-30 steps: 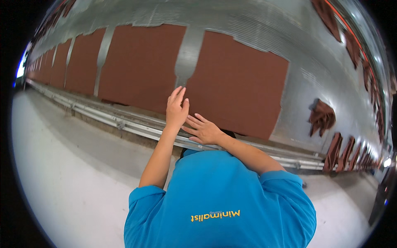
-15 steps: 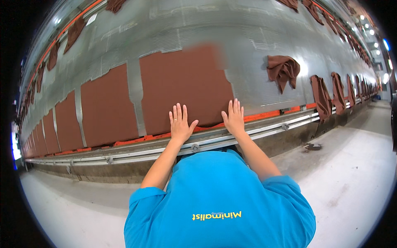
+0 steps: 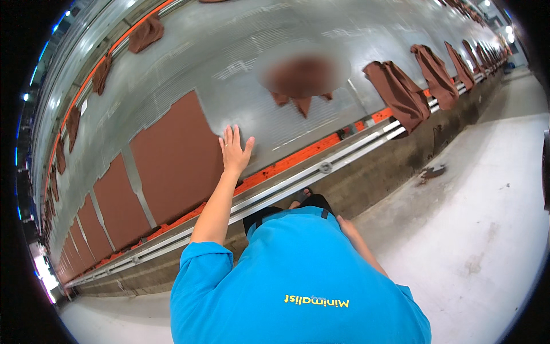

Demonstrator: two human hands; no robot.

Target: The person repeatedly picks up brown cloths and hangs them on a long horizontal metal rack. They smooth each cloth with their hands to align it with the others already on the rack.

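Note:
A brown fabric panel (image 3: 175, 160) lies flat and smooth on the long grey table (image 3: 275, 135). At the panel's right edge is my left hand (image 3: 235, 152), palm down with its fingers spread and nothing held; whether it presses on the table I cannot tell. My right hand (image 3: 346, 226) is lowered beside my right hip, below the table edge, and its fingers are mostly hidden. Ahead of me on the table rests a crumpled brown fabric piece (image 3: 302, 103), its upper part blurred.
More flat brown panels (image 3: 118, 196) run off leftward in a row. Several folded brown pieces (image 3: 395, 94) hang over the near edge at right, and others (image 3: 146, 33) lie along the far edge. A metal rail (image 3: 275, 198) and an orange strip (image 3: 298, 156) border the near side.
My right hand has left the panel and dropped to my side. My left hand has shifted to the panel's right edge. The view has turned, moving the panels leftward.

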